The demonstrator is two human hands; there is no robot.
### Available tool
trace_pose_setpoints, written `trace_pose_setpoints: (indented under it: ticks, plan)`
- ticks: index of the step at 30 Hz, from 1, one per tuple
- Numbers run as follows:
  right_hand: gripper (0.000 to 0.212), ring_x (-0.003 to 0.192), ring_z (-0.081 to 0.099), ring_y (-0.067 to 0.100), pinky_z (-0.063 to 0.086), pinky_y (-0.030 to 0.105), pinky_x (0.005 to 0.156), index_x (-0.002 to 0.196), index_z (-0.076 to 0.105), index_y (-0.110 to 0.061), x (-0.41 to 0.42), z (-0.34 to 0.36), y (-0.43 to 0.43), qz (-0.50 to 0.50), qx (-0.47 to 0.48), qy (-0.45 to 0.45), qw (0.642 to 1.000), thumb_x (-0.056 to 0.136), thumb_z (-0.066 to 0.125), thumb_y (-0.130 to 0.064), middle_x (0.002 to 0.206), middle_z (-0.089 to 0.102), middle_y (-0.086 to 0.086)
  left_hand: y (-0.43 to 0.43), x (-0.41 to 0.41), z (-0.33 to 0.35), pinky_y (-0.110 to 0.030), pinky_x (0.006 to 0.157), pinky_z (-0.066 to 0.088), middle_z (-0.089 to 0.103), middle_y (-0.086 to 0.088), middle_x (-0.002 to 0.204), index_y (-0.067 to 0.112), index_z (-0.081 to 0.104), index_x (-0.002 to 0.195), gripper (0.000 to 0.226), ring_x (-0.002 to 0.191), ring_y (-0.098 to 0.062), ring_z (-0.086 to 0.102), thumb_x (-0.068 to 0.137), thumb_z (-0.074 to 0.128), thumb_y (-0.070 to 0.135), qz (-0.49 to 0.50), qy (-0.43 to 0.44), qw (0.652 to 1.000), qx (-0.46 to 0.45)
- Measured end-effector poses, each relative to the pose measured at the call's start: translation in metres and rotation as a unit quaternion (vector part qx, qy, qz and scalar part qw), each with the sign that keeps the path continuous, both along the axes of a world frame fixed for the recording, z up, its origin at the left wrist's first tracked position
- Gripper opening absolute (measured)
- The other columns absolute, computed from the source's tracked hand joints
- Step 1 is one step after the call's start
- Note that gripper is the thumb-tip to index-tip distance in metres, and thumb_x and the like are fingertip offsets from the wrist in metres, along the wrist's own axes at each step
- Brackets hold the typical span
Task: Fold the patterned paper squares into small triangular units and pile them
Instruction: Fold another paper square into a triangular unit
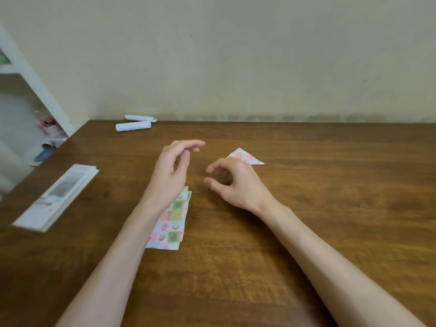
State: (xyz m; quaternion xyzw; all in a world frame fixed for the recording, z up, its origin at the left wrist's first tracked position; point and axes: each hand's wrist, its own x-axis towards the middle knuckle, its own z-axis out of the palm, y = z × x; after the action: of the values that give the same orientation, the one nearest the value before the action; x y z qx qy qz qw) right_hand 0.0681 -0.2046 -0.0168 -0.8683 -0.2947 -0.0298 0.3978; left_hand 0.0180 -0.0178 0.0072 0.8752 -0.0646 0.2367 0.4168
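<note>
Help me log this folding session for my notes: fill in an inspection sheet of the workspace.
Surface: brown wooden table, wood showing between the things.
Job's things: stack of patterned paper squares lying flat, partly hidden under the left forearm; one folded patterned paper triangle just beyond the right hand.
Clutter: two white paper rolls at the far left edge; white printed booklet on the left, blurred.
Hands: left hand open, fingers nearly straight, holding nothing; right hand's fingers loosely curled, holding nothing.
Cables: nothing seen.
Surroundings: beige wall behind; white shelf unit at left, contents blurred.
</note>
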Motion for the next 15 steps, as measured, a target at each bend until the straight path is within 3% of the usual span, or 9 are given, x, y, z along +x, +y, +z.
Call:
trace_pose_setpoints:
  ticks: [4,8,11,15]
  plan:
    - [0.048,0.103,0.057,0.015,0.051,0.039,0.091,0.117,0.069,-0.031,-0.026,0.000,0.025,0.041,-0.054,0.008,0.998,0.082,0.074,-0.063,0.104,0.060,-0.006,0.015,-0.002,0.000,-0.015,0.093,0.041,0.066,0.012,0.121,0.030,0.067,0.127,0.037,0.122,-0.014,0.058,0.109,0.044,0.008,0.031,0.003,1.000,-0.006]
    - [0.063,0.104,0.050,0.016,0.047,0.036,0.093,0.121,0.069,-0.031,-0.029,-0.003,0.044,0.001,-0.109,-0.007,0.994,0.078,0.067,-0.078,0.105,0.055,-0.008,0.021,0.001,-0.005,-0.022,0.090,0.042,0.067,0.011,0.119,0.029,0.067,0.127,0.037,0.120,-0.016,0.061,0.108,0.045,0.006,0.025,-0.003,1.000,-0.008]
    - [0.057,0.103,0.048,0.016,0.044,0.034,0.091,0.113,0.070,-0.033,-0.029,-0.003,0.050,-0.017,-0.124,-0.005,0.992,0.076,0.070,-0.075,0.104,0.055,-0.008,0.021,0.002,-0.007,-0.025,0.091,0.044,0.067,0.011,0.120,0.029,0.068,0.126,0.039,0.120,-0.015,0.061,0.105,0.047,0.003,0.018,0.009,1.000,-0.007]
    - [0.028,0.102,0.052,0.016,0.046,0.035,0.090,0.096,0.069,-0.034,-0.031,0.000,0.055,-0.022,-0.069,0.056,0.996,0.078,0.084,-0.049,0.101,0.061,-0.008,0.022,0.002,-0.007,-0.030,0.091,0.048,0.068,0.010,0.119,0.030,0.069,0.124,0.042,0.117,-0.013,0.062,0.101,0.050,-0.001,0.021,0.009,1.000,-0.015]
